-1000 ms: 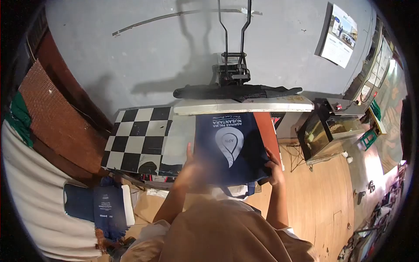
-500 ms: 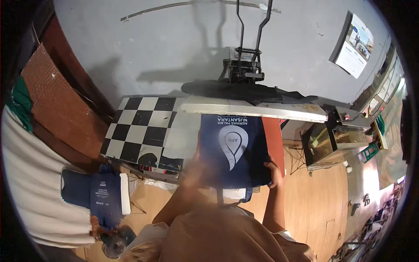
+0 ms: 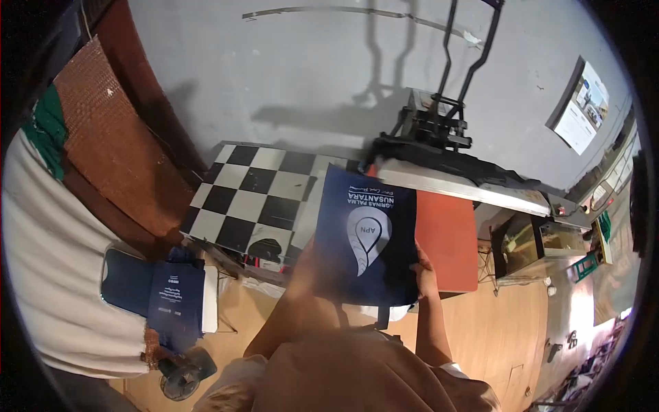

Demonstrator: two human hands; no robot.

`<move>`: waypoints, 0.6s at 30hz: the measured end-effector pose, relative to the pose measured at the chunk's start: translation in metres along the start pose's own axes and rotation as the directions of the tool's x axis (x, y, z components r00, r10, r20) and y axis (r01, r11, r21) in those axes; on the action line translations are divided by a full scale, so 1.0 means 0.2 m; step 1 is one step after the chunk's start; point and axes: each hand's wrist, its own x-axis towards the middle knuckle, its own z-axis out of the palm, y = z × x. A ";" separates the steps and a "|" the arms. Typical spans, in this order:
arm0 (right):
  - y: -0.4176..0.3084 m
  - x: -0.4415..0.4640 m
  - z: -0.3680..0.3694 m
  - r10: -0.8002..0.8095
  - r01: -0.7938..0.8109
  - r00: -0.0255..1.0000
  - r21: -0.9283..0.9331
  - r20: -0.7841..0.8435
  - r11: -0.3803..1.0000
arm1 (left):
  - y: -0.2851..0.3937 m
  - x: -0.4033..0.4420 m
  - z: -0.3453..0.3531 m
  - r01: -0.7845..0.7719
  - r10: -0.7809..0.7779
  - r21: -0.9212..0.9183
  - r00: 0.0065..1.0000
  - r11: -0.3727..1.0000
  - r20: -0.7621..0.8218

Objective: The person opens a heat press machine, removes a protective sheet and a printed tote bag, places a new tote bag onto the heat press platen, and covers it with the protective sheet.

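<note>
A dark blue bag [image 3: 367, 240] with a white drop-shaped logo and upside-down lettering is held between my two hands, over the left part of an orange-red pad [image 3: 446, 240]. At its right edge, my right hand [image 3: 425, 275] grips the fabric with bent fingers. My left hand [image 3: 307, 275] is at the lower left edge; blur and haze hide its fingers. Behind the bag, the pale upper plate [image 3: 463, 185] of a press carries black cloth [image 3: 453, 161] below its black lever frame [image 3: 447, 120]. A strap hangs at the bag's lower edge.
A black-and-white checkered table [image 3: 250, 196] stands left of the press. At the lower left, printed blue bags [image 3: 175, 295] lie on a support, with a fan [image 3: 182, 381] near the floor. A glass tank [image 3: 539, 244] stands at the right.
The bag has shifted left relative to the press and out from under its upper plate, with both hands moving along. More of the orange-red pad shows. The camera view has turned left.
</note>
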 end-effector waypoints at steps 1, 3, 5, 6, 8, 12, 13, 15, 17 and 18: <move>0.03 0.01 0.07 0.012 -0.013 1.000 -0.048 -0.026 0.999 | -0.03 0.01 -0.10 -0.003 0.003 0.000 1.000 1.000 -0.005; 0.05 0.00 0.22 0.032 -0.032 0.999 0.019 0.001 0.999 | -0.17 0.05 -0.33 -0.043 0.041 -0.224 0.999 0.974 -0.014; 0.09 0.01 0.37 0.047 -0.049 0.999 0.083 0.026 0.995 | -0.16 0.06 -0.50 -0.078 0.076 -0.048 0.997 0.996 -0.032; 0.14 0.02 0.45 0.005 -0.005 0.999 0.008 0.034 1.000 | -0.16 0.07 -0.59 -0.105 0.111 0.131 0.993 0.986 -0.041; 0.16 0.02 0.60 -0.038 0.042 0.998 -0.069 0.048 0.997 | -0.29 0.15 -0.85 -0.077 0.206 -0.459 0.949 0.885 0.238; 0.21 0.04 0.88 0.105 -0.105 0.992 0.000 0.074 0.994 | 0.01 -0.05 -0.99 -0.090 0.068 -0.288 0.994 0.953 -0.085; 0.24 0.05 0.94 0.127 -0.133 0.987 0.061 0.101 0.989 | 0.11 -0.09 -1.01 -0.094 0.072 -0.291 0.994 0.952 -0.087; 0.23 0.05 1.09 0.147 -0.156 0.983 0.075 0.113 0.985 | 0.24 -0.14 -1.07 0.000 -0.030 -0.144 0.978 0.990 -0.206; 0.28 0.07 1.23 0.168 -0.181 0.977 0.094 0.129 0.979 | -0.01 -0.02 -1.37 -0.083 0.073 -0.040 0.978 0.996 -0.197; 0.32 0.09 1.29 0.174 -0.191 0.973 0.107 0.151 0.976 | 0.01 -0.01 -1.44 -0.162 0.171 0.066 0.970 0.985 -0.173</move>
